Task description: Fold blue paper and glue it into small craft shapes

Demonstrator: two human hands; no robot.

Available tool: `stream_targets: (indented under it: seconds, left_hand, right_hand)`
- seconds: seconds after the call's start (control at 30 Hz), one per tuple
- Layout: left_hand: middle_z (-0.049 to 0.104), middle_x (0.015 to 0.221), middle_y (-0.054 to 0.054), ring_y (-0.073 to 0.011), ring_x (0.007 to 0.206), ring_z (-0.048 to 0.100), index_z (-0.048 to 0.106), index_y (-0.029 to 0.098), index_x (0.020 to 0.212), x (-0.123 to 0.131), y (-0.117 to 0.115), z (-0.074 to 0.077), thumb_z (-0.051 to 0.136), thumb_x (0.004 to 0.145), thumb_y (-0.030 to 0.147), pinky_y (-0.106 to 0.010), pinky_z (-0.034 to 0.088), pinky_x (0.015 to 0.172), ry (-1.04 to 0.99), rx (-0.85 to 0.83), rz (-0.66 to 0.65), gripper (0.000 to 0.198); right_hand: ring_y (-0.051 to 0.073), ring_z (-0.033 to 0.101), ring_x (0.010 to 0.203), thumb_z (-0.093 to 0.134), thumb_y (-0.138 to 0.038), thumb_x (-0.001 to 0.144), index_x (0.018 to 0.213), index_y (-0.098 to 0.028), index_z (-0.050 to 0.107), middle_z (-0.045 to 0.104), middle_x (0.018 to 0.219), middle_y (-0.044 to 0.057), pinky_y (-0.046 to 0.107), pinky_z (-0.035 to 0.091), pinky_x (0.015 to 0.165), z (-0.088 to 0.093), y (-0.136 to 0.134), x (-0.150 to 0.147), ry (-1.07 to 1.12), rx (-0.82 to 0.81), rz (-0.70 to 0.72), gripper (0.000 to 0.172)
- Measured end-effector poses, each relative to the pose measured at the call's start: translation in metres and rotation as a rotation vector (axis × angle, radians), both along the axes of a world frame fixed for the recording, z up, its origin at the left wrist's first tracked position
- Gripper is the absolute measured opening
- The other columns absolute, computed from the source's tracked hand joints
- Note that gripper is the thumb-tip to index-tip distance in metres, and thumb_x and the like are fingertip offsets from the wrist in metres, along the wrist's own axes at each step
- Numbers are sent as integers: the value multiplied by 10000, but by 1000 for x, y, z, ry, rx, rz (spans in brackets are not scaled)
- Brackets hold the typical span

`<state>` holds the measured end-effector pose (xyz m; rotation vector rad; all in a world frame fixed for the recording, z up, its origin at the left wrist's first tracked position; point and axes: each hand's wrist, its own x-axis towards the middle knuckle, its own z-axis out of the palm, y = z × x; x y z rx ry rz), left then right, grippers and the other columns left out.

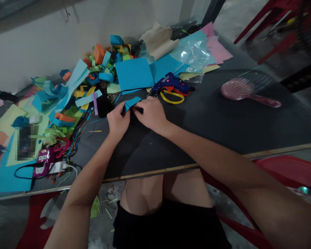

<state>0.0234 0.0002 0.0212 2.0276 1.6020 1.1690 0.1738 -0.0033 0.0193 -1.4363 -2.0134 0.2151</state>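
Note:
Between my hands is a small folded piece of blue paper [132, 102], held just above the dark tabletop. My left hand [118, 119] pinches its left end. My right hand [152, 112] has its fingers closed on the right end, partly hiding it. Just beyond my right hand lie a blue glue gun [168, 81] and scissors with yellow and orange handles [172, 100]. Left of my left hand is a black object with a purple edge [103, 104], whose kind I cannot make out. Flat sheets of blue paper [133, 73] rest farther back.
Folded paper pieces [107, 57] in several colours pile up against the wall. A pink hairbrush [248, 92] lies at the right. Paper scraps, a purple power adapter [44, 160] and cables cover the left side. The table's front edge [155, 172] runs above my lap.

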Motion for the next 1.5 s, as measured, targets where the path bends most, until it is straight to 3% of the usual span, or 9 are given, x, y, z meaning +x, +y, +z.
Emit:
stream_targets:
  seconds: [0.63,0.77,0.87,1.0,1.23,1.5]
  left_hand:
    - [757,1014,-16,-160,861,697,724,220,1088,2,0,0,580,799,111,-279,555,835,14,-7,16,341]
    - [696,1092,-41,-170,987,662,724,220,1068,2,0,-1,574,784,92,-244,553,792,7,61,5,346]
    - [624,1111,-71,-160,925,649,723,195,1030,1,2,-3,590,769,105,-223,546,690,6,75,32,306]
    - [566,1144,-73,-146,895,630,707,195,1005,-1,3,-6,601,771,129,-231,558,705,5,71,46,265]
    - [563,1120,-69,-111,805,615,715,189,1011,2,3,-6,601,771,138,-215,547,682,-1,94,30,271]
    - [581,1128,-67,-127,833,624,694,181,1004,1,5,-9,610,770,149,-229,550,668,25,125,39,251]
  right_hand:
    - [260,563,833,535,-234,912,850,-175,725,731,834,94,397,354,755,-2,2,0,-2,-13,0,208]
    - [254,567,827,533,-228,914,839,-168,721,727,831,95,393,356,748,-1,2,0,-4,-14,-4,211]
    - [255,570,836,528,-224,918,841,-168,722,729,834,97,390,353,749,0,2,-1,5,-23,-5,216]
    - [259,568,848,530,-229,923,835,-166,711,724,842,103,393,349,764,1,1,-1,11,-29,-9,211]
    - [254,549,836,525,-223,917,845,-162,716,720,827,101,385,350,743,0,2,-1,2,-18,-19,213]
    - [259,535,851,537,-225,884,825,-161,663,708,849,94,385,361,768,-3,2,-3,18,31,-25,153]
